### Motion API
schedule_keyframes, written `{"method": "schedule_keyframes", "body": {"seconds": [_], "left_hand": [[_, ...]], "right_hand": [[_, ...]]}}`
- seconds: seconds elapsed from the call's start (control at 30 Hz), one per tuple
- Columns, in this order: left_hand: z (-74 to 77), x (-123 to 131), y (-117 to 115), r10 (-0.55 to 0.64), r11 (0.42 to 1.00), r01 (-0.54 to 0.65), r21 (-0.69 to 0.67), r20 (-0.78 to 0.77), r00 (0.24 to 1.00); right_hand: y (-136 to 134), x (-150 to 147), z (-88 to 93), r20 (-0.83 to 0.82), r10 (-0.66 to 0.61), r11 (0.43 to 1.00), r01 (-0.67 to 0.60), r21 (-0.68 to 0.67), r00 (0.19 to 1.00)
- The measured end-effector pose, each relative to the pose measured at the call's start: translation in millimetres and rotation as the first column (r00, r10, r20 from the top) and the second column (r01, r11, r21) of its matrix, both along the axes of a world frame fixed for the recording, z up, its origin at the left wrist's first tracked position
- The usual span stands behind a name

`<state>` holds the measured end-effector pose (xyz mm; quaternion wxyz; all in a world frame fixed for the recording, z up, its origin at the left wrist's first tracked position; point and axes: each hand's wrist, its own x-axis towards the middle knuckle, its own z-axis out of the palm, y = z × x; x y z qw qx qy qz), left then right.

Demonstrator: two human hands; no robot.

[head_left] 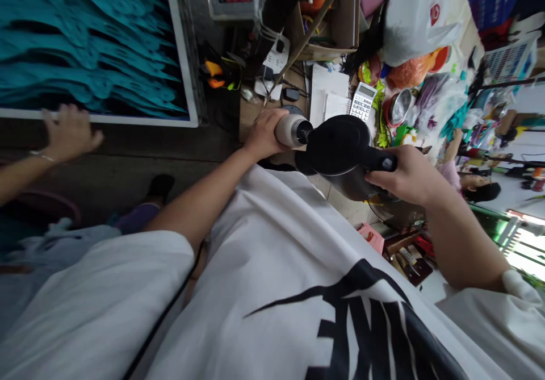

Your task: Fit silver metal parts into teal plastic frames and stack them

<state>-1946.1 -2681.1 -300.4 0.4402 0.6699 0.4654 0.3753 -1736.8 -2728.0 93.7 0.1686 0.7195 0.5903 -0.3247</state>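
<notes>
My left hand is wrapped round a pale, open-mouthed bottle, whose dark inside faces right. In my right hand is the handle of a black electric kettle, its lid toward me. The kettle's spout end meets the bottle's mouth. A little of what looks like liquid glints in the mouth, but I cannot tell the flow for sure. Under the kettle the table edge is partly hidden.
Teal pieces fill a white-rimmed tray, with another person's hand at its edge. A power strip, papers, a calculator, a cardboard box and a white plastic bag crowd the table. Another person is at far right.
</notes>
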Motion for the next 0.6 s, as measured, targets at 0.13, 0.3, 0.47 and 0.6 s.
{"method": "schedule_keyframes", "body": {"seconds": [0.13, 0.3, 0.47, 0.6], "left_hand": [[-1.3, 0, -1, 0.018, 1.000, -0.017, -0.007, 0.035, 0.999], [-0.2, -2, -1, 0.045, 0.999, -0.044, -0.009, 0.061, 0.997], [-4.2, -13, 1, 0.052, 0.998, -0.053, 0.025, 0.065, 0.997], [-11.7, -38, 0, 0.204, 0.977, -0.208, 0.042, 0.076, 0.976]], "right_hand": [[-11, 10, -10.1, -0.026, -0.042, 0.998, 0.043, 0.043, 0.999], [-36, 33, -35.9, -0.203, -0.111, 0.978, 0.143, 0.153, 0.973], [-73, 68, -95.3, -0.431, -0.282, 0.890, 0.401, 0.216, 0.857], [-94, 71, -167.8, -0.669, -0.488, 0.631, 0.756, 0.172, 0.560]]}}
